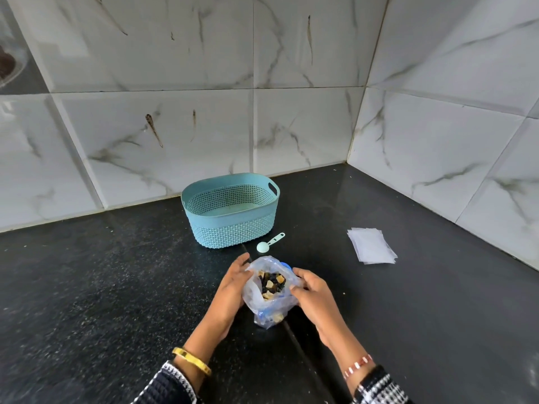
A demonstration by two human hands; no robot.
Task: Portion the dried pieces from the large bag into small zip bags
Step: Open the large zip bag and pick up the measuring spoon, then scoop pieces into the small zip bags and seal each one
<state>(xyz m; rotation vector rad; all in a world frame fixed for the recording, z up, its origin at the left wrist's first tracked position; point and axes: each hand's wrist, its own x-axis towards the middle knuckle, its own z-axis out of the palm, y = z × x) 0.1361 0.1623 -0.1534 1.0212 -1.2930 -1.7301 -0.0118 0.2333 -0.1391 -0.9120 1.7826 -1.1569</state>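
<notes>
Both hands reach forward, palms facing inward, either side of one large bag [269, 290] standing open on the black tabletop [102, 287]. Left hand [233, 290] fingers curl around the bag's left rim; right hand [313, 293] fingers pinch its right rim. Dried pieces [271, 282], dark and tan, visible inside. Behind the bag: one teal basket [230, 225], one scoop [268, 243]. Right of the bag: one stack of small zip bags [372, 244], count indeterminate.

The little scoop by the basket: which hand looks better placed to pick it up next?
Probably the right hand. The scoop lies beyond the large bag, handle pointing right, and the small zip bags lie on that side too. The left hand could keep the bag's mouth open.
</notes>
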